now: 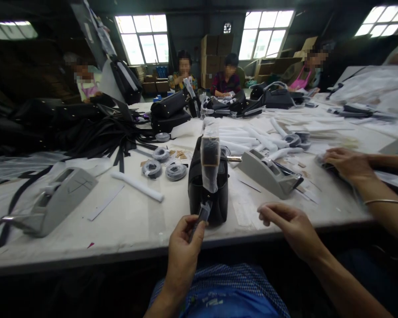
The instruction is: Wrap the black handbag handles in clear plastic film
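Note:
A small black handbag point(208, 194) stands upright at the table's near edge, its handle wrapped in clear plastic film point(210, 159). My left hand point(183, 247) pinches the lower end of a plastic-wrapped black strap point(203, 215) hanging in front of the bag. My right hand point(290, 225) hovers to the bag's right over the table edge, fingers loosely curled, holding nothing. A grey tape dispenser point(268, 173) sits just beyond my right hand.
Another grey tape dispenser point(58, 198) lies at the left. Tape rolls point(164, 167), white foam tubes point(248, 139) and black straps point(96, 137) cover the table point(135, 221). A co-worker's hand point(346, 162) with a bracelet rests at right. Several people sit at the far side.

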The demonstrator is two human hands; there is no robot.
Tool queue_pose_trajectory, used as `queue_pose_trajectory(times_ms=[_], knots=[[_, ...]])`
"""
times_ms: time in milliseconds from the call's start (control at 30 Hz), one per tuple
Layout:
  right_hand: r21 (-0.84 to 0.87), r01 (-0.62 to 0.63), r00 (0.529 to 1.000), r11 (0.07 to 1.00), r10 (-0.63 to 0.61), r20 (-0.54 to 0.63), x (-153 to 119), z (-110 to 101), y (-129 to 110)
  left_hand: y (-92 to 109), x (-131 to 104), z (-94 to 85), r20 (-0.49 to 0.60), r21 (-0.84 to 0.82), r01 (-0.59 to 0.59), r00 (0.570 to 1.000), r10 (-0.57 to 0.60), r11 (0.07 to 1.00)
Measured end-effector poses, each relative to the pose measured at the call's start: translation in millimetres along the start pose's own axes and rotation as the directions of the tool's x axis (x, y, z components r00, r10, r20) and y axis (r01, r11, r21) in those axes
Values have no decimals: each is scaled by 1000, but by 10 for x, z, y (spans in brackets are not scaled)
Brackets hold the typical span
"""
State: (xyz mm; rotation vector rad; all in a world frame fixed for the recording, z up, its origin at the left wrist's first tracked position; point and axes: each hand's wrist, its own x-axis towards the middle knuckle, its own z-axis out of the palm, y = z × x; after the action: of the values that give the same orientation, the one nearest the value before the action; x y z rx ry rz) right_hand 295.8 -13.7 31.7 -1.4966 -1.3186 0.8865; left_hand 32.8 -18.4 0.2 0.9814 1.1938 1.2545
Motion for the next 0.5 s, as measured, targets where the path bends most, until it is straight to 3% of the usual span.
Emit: queue_pose_trajectory(times_ms=[100, 233, 367, 433, 500], knots=[[82, 53, 972, 995, -70, 222, -181, 574, -387, 27, 1, 18, 1, 39, -84, 996, 84, 996], [3, 139, 968, 990, -137, 212, -161, 1042, -576, 59, -1, 35, 23, 56, -168, 986, 167, 984], [-176, 115, 984, 978, -88, 153, -34, 1119, -535, 47, -35, 33, 18, 27, -177, 984, 177, 984], [-159, 77, 975, 984, -41, 218, 14, 1069, -484, 43, -61, 18, 46, -46, -86, 995, 88, 995], [-40, 36, 935, 999, -19, 354, 50, 1001, -420, 56, -79, -9, 113, -151, 67, 992, -50, 986]])
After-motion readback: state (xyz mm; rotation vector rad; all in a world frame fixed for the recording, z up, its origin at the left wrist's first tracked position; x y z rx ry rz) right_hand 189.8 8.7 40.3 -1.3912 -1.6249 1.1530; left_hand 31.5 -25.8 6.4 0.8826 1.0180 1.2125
